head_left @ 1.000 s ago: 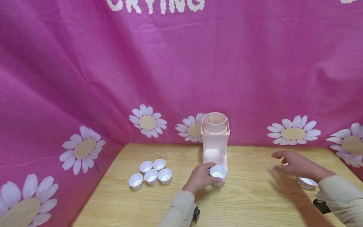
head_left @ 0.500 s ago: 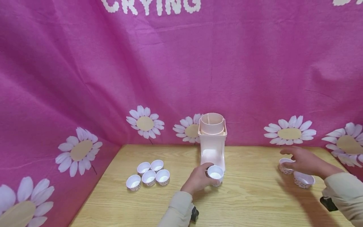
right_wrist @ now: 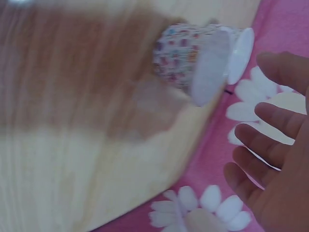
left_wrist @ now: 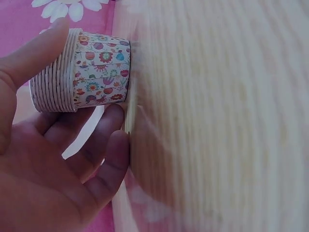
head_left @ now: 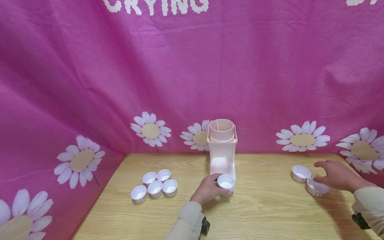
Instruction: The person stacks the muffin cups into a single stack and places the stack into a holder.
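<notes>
Your left hand pinches an upright stack of white, floral-printed paper cups between thumb and fingers, just before the pale pink plastic dispenser on the light wood-grain table. Your right hand hovers, fingers spread and holding nothing, near two matching single cups; five more cups cluster to your left.

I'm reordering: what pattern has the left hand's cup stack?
Multicoloured floral print on white cups, clearest in left wrist view.
</notes>
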Available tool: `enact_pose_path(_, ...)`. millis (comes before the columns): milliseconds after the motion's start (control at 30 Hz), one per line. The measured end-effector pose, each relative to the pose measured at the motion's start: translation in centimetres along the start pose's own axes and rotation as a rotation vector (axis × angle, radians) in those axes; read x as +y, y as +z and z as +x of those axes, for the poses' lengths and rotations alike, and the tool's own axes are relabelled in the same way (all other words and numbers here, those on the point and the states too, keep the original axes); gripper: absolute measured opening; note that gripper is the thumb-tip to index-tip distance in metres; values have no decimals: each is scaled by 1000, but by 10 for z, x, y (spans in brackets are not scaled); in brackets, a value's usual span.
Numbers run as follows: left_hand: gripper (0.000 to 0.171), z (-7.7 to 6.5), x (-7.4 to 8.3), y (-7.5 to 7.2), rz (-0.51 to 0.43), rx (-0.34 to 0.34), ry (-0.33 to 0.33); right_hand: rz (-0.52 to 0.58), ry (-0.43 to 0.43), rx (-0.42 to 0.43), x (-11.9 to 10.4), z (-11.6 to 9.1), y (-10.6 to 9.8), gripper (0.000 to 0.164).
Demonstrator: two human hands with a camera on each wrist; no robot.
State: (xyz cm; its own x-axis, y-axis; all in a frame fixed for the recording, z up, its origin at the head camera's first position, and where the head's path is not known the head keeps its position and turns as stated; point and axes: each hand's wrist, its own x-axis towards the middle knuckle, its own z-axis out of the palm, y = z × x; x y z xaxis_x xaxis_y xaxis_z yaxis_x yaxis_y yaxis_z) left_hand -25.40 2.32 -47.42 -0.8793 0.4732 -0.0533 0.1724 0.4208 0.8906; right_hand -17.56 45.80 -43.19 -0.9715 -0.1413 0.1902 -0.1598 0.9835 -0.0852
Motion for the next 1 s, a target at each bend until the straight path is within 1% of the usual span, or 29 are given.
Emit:
enact_pose_path(133,52,1,0,0,3,3,3,38,45,-19,6,-3,11,61)
enact_pose_path(267,52,1,0,-1,8,6,5,118,59,-35,7,-4,23,72)
enact_pose_path(400,52,1,-1,-2,-5,6,-3,194,70,-57,6,-5,32,75)
enact_pose_path(533,53,0,-2,-1,-35,6,-26,230,85,-82,6,-7,39,73)
enact_pose_path(633,53,0,-3,1,-59,-1,-25,230,90,-90,6,-10,43,70)
enact_pose_path(767,54,-1,-3,4,-71,-11,-29,221,89,-77,3,-16,44,66)
enact_pose_path(867,54,-2,-3,2,-68,-11,-41,205,96,-77,1,-18,40,70)
enact_pose_path(1000,55,-2,-3,-2,-57,-5,-48,182,86,-81,0,-15,34,73)
